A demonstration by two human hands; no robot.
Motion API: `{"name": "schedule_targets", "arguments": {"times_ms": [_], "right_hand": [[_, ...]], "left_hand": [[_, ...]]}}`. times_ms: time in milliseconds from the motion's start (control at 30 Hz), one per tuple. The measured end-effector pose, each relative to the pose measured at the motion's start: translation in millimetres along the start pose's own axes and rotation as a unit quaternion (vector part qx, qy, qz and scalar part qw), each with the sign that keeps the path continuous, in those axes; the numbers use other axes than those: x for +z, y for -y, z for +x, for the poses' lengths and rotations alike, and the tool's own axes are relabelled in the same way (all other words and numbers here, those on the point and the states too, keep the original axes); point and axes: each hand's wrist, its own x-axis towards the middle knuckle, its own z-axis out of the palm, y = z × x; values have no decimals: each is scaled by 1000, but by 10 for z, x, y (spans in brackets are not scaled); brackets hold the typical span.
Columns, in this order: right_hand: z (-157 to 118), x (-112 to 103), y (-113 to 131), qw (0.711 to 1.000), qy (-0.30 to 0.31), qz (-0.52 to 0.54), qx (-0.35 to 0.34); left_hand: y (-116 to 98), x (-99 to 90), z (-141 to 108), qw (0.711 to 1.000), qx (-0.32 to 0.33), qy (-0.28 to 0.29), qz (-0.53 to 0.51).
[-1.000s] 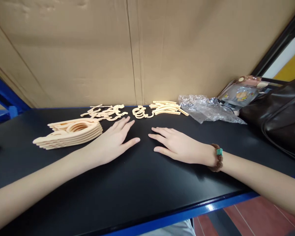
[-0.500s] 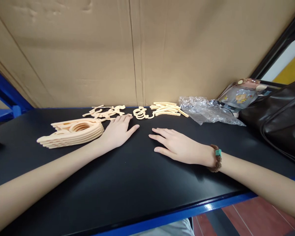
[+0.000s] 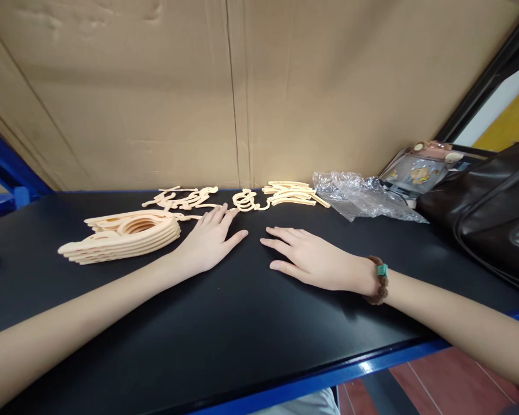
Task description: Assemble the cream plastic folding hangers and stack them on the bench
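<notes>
My left hand (image 3: 207,239) is palm down over the black tabletop (image 3: 225,334), fingers stretched out and holding nothing. Its fingertips are close to small cream-coloured pieces near the back edge. Beside its wrist, on the left, lies a stack of curved cream pieces (image 3: 125,236) with round openings. My right hand (image 3: 311,256) rests palm down with fingers spread, a brown band with a green tag (image 3: 380,279) at the wrist. Beyond the hands are hooked and branching pieces (image 3: 190,197), ring-shaped hook pieces (image 3: 246,200) and a pile of slim curved bars (image 3: 292,193).
A crumpled clear plastic bag (image 3: 363,196) lies at the back right. Next to it are a clear pouch with a cartoon print (image 3: 417,173) and a dark leather bag (image 3: 484,213). Cardboard (image 3: 155,92) stands along the back. A blue frame edge (image 3: 328,377) runs along the front.
My left hand has shifted very slightly right, its fingers a little more spread. My right hand is nearly still. The view has moved slightly.
</notes>
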Motion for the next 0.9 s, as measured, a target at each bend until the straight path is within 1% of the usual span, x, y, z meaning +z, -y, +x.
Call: {"name": "schedule_targets", "arguments": {"times_ms": [67, 167, 233, 300, 367, 467, 533, 567, 700, 800, 867, 900], "right_hand": [[1, -7, 4, 1000, 2, 1, 1], [-1, -5, -3, 1000, 2, 3, 2], [-2, 6, -12, 1000, -2, 4, 0], [-4, 19, -15, 1000, -9, 10, -7], [-5, 25, -3, 999, -23, 28, -7], [-6, 15, 31, 995, -52, 79, 45], [-6, 4, 46, 989, -63, 109, 77], [-5, 1, 46, 988, -63, 118, 80], [3, -2, 25, 988, -65, 128, 62], [9, -24, 34, 984, -77, 145, 66], [8, -51, 58, 983, -78, 156, 65], [6, -64, 73, 983, -75, 158, 61]], "left_hand": [[10, -4, 15, 1000, 3, 14, -19], [-63, -33, -31, 998, 34, 6, -46], [-185, -52, -129, 997, 44, 17, -65], [-352, -71, -273, 994, 52, 42, -86], [-527, -98, -433, 990, 75, 64, -103], [-718, -155, -624, 981, 107, 98, -127], [-772, -185, -689, 974, 129, 113, -146], [-779, -193, -701, 971, 140, 112, -157], [-733, -204, -648, 957, 186, 72, -211], [-658, -261, -543, 952, 211, 17, -220], [-596, -337, -464, 966, 193, -34, -169], [-565, -379, -430, 978, 171, -55, -109]]}}
